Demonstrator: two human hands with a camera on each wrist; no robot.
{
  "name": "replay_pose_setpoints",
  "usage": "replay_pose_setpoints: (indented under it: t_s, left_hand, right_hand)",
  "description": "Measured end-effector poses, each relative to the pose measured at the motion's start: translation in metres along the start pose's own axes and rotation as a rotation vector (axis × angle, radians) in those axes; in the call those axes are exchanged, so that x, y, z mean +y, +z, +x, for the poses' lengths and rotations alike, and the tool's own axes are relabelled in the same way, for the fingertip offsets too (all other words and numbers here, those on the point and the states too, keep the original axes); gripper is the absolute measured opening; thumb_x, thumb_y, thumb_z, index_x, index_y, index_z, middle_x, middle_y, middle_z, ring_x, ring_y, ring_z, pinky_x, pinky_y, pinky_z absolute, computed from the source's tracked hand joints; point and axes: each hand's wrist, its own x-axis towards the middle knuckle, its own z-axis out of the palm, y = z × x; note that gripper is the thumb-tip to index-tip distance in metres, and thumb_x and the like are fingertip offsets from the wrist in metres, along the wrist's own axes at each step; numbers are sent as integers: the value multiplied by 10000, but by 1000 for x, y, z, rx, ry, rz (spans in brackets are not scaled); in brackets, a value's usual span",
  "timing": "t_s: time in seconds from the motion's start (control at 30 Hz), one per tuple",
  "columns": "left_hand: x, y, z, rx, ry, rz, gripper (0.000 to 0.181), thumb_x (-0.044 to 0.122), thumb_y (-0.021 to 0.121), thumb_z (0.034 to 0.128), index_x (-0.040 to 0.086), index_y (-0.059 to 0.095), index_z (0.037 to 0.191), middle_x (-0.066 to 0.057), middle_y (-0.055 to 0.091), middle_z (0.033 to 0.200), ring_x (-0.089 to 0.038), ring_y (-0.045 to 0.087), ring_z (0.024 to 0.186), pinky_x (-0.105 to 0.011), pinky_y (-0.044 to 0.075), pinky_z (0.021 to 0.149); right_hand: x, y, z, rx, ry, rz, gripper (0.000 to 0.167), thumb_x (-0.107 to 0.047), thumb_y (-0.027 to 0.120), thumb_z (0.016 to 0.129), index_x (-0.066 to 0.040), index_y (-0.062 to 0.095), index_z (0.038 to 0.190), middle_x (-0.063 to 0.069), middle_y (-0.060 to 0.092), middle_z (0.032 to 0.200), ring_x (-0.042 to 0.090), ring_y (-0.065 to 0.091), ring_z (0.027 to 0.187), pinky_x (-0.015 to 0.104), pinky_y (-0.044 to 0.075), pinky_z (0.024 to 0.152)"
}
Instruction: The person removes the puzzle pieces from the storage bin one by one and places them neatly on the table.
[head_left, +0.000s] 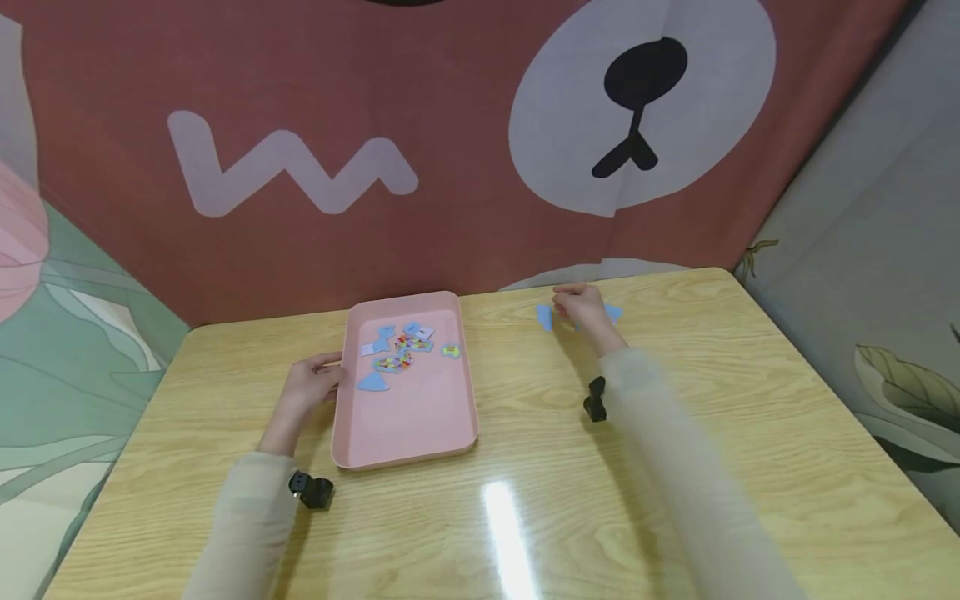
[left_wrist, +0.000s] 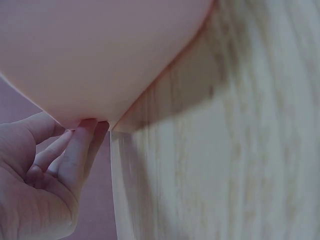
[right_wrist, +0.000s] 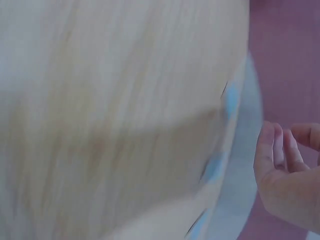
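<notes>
Tray holds flat coloured pieces; left hand pinches its left rim. Light hold best, to avoid tilting. Right hand bends fingers loosely, no piece visible between them, among blue pieces near back edge of table. Draw piece inward with fingertip, then pinch its sides.

Reddish cartoon-bear curtain loomed up behind, pink-and-green floral drape hung left, grey leaf-print drape right, wood-grain table gleamed.
</notes>
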Motion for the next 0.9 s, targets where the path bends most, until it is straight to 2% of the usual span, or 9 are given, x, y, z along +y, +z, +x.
replay_pose_setpoints:
  t_s: [0.1,0.23,0.47,0.73,0.9]
  left_hand:
    - [0,-1,0,3,1,8,510,134,496,957,-41,394,1425,-309,492,1365,-9,633,831,-203,574,755]
    - [1,-1,-1,8,-2,18,508,135,498,956,-38,399,1423,-305,503,1355,-26,642,842,-208,574,761]
    - [2,-1,0,-2,-2,4,513,144,498,958,-32,394,1428,-305,496,1364,-16,640,838,-213,575,771]
    - [2,0,2,-10,7,1,518,142,502,956,-40,389,1428,-304,483,1374,-23,643,858,-236,579,793]
    - [0,0,4,-21,8,-6,522,141,506,955,-41,386,1429,-303,477,1381,-24,642,871,-223,577,788]
  right_hand:
    - [-9,25,-4,-101,-31,0,413,-81,449,980,56,459,1370,249,480,1387,340,529,1210,406,460,1056]
    - [-20,57,-12,-204,-78,-23,403,-64,465,966,63,480,1349,248,504,1374,372,506,1253,428,460,1053]
    - [-33,104,-26,-288,-168,-94,374,-26,498,921,61,560,1279,253,601,1240,293,605,1080,425,514,980]
    - [-39,143,-45,-358,-187,-130,334,-27,534,910,48,595,1229,192,638,1108,275,626,963,380,556,884]
    - [-36,161,-51,-388,-261,-170,305,-10,554,892,61,627,1179,194,664,1039,124,572,776,211,531,698]
